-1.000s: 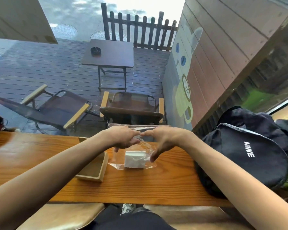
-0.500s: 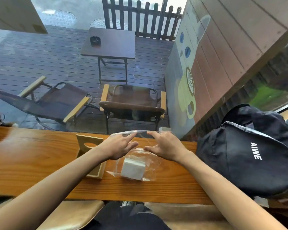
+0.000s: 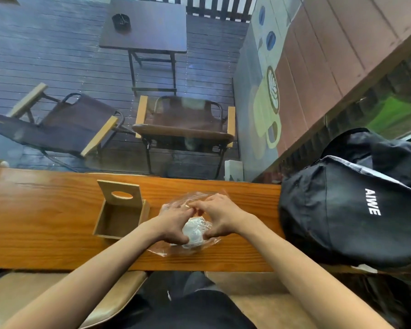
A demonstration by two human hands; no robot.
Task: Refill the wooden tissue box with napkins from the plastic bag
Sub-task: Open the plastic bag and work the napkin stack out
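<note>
Head view, step in hand: you are working at the plastic bag (image 3: pixel 199 224) to get it open; by my reading the napkins are not yet out, so the refill has not begun.
Head view, left hand: your left hand (image 3: pixel 175 223) lies on the left side of the bag, fingers curled onto the film near the top and thumb down by the white stack; it appears to pinch the plastic.
Head view, right hand: your right hand (image 3: pixel 220 216) mirrors it on the right side, fingertips meeting the left ones at the bag's far end, thumb against the stack; also gripping plastic, as far as the blur allows.
Head view, bag contents: a folded white stack of napkins (image 3: pixel 195 230) sits inside, between your thumbs.
Head view, wooden tissue box (image 3: pixel 121 218): just beside your left hand on the wooden counter (image 3: pixel 45 210), its slotted lid (image 3: pixel 120 193) standing up at the far edge; the inside looks empty.
Head view, next move: likely part the mouth of the bag, draw the stack out, and carry it left into the open box.
Head view, bystander: a black backpack (image 3: pixel 356 205) sits to your right.
</note>
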